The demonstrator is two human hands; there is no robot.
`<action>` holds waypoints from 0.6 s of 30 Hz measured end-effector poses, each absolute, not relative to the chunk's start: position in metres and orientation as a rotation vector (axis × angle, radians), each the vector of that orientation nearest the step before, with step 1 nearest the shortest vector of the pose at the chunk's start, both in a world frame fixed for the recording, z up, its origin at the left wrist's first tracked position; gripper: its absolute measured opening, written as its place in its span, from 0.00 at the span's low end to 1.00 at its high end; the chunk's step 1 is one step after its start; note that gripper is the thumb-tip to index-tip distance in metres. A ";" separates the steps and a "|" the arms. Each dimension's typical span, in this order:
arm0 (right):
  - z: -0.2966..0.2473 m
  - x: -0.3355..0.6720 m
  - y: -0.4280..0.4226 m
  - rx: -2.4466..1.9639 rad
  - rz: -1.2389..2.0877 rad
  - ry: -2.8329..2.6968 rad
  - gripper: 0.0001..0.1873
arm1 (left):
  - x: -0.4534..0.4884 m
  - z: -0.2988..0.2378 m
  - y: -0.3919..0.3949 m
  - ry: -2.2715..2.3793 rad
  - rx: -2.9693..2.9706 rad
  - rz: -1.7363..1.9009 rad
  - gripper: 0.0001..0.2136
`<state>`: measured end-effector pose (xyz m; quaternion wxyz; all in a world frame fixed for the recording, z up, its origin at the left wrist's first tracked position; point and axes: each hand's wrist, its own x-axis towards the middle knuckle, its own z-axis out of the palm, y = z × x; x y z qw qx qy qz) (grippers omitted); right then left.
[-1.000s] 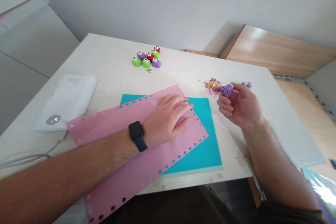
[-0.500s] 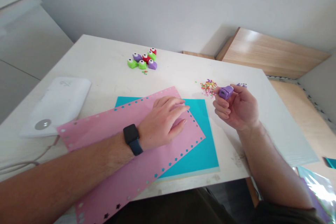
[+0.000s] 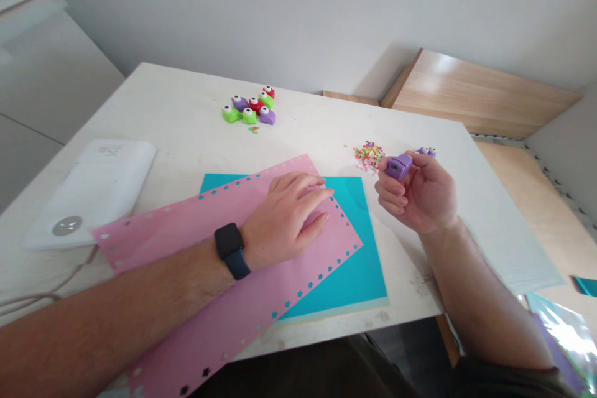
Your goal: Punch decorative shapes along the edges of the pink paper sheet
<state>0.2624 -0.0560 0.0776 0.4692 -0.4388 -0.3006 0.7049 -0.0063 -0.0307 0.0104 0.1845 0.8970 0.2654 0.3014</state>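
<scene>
My left hand lies palm down with fingers stretched out on a pink sheet of paper. Small star and flower shapes are punched along the sheet's edges, and its near end hangs past the table edge. Beneath it lies a blue sheet. My right hand is raised to the right of the sheets, gripping a purple craft punch between thumb and fingers. The punch's slot side faces left. Just beyond it is a pile of colourful paper cutouts.
Several green, red and purple craft punches cluster at the back. More purple punches stand behind my right hand. A white device with a cable lies at left. Glossy packs are at lower right.
The purple punch has turned slightly in my right hand. My left hand stays on the pink sheet. The whole view has shifted a little.
</scene>
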 end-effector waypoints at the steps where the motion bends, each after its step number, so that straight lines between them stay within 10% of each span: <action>1: 0.078 0.262 -0.056 -1.079 1.728 -0.737 0.18 | -0.006 0.011 -0.031 0.749 2.527 0.848 0.16; 18: 0.075 0.263 -0.056 -1.046 1.780 -0.741 0.18 | -0.006 0.010 -0.030 0.750 2.535 0.844 0.16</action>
